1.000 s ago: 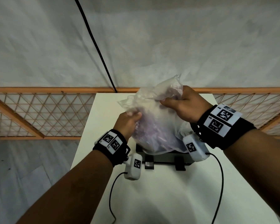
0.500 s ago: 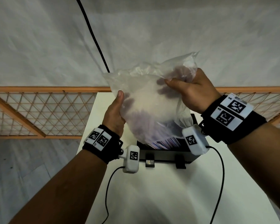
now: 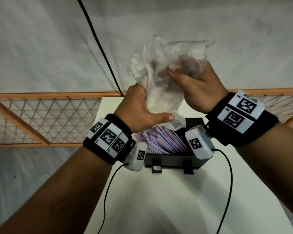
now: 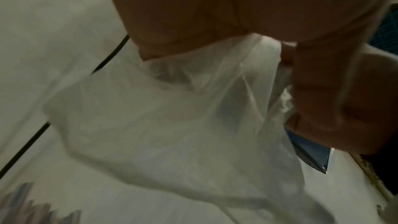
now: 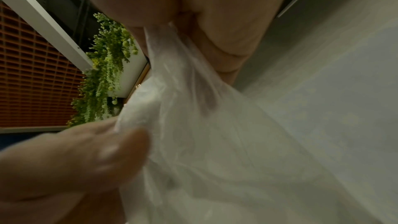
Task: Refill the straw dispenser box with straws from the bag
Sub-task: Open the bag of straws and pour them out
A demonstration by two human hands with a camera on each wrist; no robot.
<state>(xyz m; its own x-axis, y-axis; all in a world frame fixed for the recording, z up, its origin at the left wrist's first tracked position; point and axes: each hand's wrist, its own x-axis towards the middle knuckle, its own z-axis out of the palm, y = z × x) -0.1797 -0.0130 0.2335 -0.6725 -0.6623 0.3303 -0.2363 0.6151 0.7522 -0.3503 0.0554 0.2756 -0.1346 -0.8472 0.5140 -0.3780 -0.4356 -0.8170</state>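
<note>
A thin, clear plastic bag [image 3: 162,65] hangs mouth-down above the black straw dispenser box [image 3: 169,160], and it looks crumpled and nearly empty. My right hand [image 3: 196,85] grips its upper end in a bunch. My left hand [image 3: 142,112] holds the lower part near the mouth, thumb stretched out beneath it. Several pink and blue striped straws [image 3: 161,142] lie slanted in the open box under the bag. In the left wrist view the bag [image 4: 172,125] drapes from my palm. In the right wrist view the bag [image 5: 215,142] is pinched between fingers and thumb.
The box stands on a white table [image 3: 159,200]. An orange lattice fence [image 3: 41,120] runs behind the table's far edge. A black cable [image 3: 100,48] crosses the grey surface beyond. A green hanging plant [image 5: 107,67] shows in the right wrist view.
Both hands have lifted the bag higher. The straws have slid out of it into the box, and the bag has collapsed and bunched up.
</note>
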